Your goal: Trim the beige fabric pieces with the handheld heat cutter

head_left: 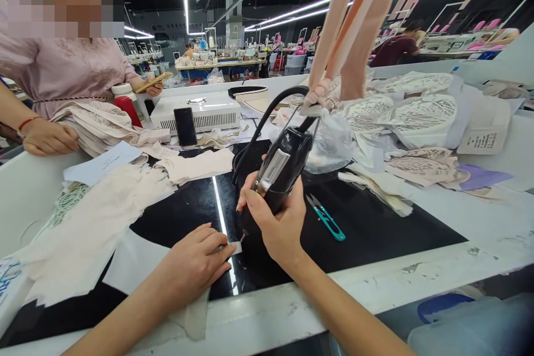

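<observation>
My right hand (275, 217) is closed around a black corded hand tool (277, 169) with a silver lever on its side. The tool is tilted, its thin tip pointing down at the black work surface. Just left of that tip, my left hand (198, 258) lies low, its fingertips pinning a small whitish strip (237, 247) to the surface. Most of the strip is hidden under the fingers. Pink fabric bands (354, 28) hang from above and are tied to the tool's top. Teal thread snips (327, 218) lie right of my right hand.
Beige fabric pieces (95, 222) cover the left side. Lacy cut pieces (429, 117) are heaped at the right, beside a clear plastic bag (331, 144). Behind stand a phone (185, 127) and a white vented box (200, 111). A person (75, 67) at the left holds another phone.
</observation>
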A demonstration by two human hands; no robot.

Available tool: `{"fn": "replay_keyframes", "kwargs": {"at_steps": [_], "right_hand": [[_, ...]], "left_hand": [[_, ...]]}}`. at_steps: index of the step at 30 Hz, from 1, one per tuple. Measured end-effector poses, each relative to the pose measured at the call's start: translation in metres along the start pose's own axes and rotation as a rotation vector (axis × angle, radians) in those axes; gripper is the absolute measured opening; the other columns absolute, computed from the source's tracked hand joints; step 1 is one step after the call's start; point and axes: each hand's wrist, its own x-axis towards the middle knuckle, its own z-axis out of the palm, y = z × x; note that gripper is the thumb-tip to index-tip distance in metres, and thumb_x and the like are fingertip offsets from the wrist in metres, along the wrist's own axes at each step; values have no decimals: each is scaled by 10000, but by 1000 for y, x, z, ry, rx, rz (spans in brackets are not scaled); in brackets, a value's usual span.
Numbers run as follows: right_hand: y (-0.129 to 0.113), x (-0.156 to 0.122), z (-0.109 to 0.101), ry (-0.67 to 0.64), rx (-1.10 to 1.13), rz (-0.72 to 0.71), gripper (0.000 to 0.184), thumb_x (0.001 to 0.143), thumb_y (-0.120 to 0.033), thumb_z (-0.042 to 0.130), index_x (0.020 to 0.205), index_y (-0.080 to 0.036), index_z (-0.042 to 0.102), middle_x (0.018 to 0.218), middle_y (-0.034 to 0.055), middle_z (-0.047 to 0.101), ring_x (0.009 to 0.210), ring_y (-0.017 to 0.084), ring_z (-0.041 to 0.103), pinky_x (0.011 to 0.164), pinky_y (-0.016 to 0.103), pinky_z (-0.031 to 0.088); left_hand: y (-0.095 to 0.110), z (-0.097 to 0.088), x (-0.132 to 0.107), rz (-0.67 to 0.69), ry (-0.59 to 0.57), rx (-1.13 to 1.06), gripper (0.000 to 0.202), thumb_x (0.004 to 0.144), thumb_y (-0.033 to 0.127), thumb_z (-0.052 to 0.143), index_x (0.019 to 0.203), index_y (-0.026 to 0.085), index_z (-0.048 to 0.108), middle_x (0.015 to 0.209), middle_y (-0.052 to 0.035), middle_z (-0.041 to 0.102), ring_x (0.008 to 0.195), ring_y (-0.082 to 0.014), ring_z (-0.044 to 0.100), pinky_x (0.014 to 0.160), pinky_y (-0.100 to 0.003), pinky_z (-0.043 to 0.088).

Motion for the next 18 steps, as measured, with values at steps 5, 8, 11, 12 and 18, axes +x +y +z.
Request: {"fn": "replay_keyframes", "kwargs": {"at_steps": [5,8,11,12,18], "right_hand": [[-3,1,2,16,36,14,280,804,-265,711,905,-255,450,746,-69,602,533,103,560,508,267,523],[-3,1,4,-4,31,11,282,800,-256,708,920,-255,453,729,-74,590,535,103,560,519,266,523],[-1,0,5,-8,3,14,273,799,-262,703,934,-250,465,732,-70,585,544,103,558,533,269,522],[-1,-1,5,-1,-14,15,262,801,-264,696,939,-248,474,742,-66,585,551,103,557,539,270,523],[-1,-3,2,28,-35,42,230,818,-265,694,940,-246,500,760,-61,592,550,101,555,529,264,523]], "left_hand": [[0,-1,0,5,-14,6,264,1032,242,449,1185,140,639,982,-83,654,926,-214,645,858,-396,605],[1,-3,1,12,-4,13,240,1023,237,478,1178,144,635,967,-81,651,918,-211,650,850,-381,601],[1,-3,2,10,1,15,239,1023,240,480,1179,142,632,971,-83,654,919,-214,654,834,-373,601],[1,-3,2,11,2,18,245,1027,241,469,1182,143,631,972,-83,655,919,-214,654,829,-371,602],[0,-3,1,5,-20,8,256,1027,236,460,1200,151,627,988,-80,654,930,-215,653,824,-365,603]]}}
